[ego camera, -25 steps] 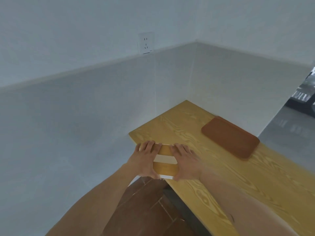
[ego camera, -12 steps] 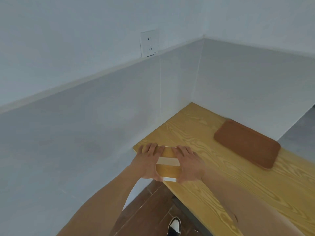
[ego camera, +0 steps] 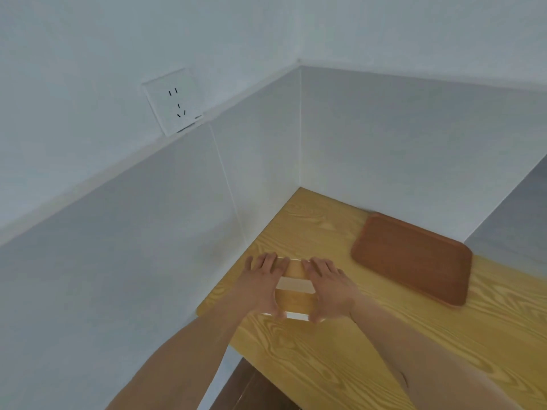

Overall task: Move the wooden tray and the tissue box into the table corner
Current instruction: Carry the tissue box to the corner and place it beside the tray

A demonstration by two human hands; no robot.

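Tissue box pushed in from the desk's near end

Both hands have slid the tissue box away from the near edge of the desk, toward the middle of the frame; bare wood now shows below it, and the shoe seen earlier is gone.

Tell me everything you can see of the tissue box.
The tissue box is a low rectangular box with a yellowish, wood-look top crossed by a pale band in the middle and pale edges. It lies flat on the table near the left wall, short of the corner. The left hand and right hand clasp its two sides, covering much of it.
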